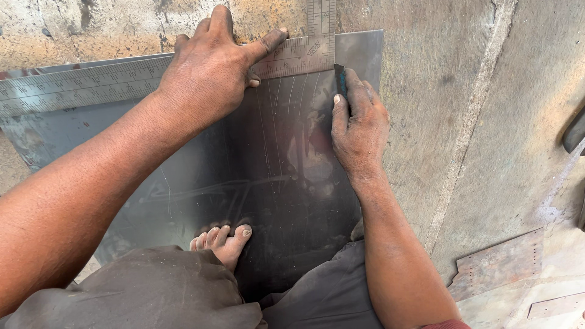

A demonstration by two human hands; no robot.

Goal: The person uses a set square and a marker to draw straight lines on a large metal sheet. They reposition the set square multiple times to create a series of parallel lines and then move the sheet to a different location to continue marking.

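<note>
A dark metal sheet (268, 176) lies flat on the concrete floor, with faint scratched lines near its far edge. A steel L-shaped square ruler (85, 82) rests across the sheet's far edge. My left hand (210, 67) presses down on the ruler, fingers spread, thumb along its blade. My right hand (359, 125) grips a small dark scribing tool (340, 79), its tip set against the ruler's short arm near the sheet's far right corner. My bare foot (224, 239) stands on the sheet's near part.
Rough concrete floor (475, 122) surrounds the sheet. Thin rusty metal offcuts (499, 262) lie at the lower right. A dark object (574, 131) shows at the right edge. My knee in grey cloth (146, 292) fills the lower left.
</note>
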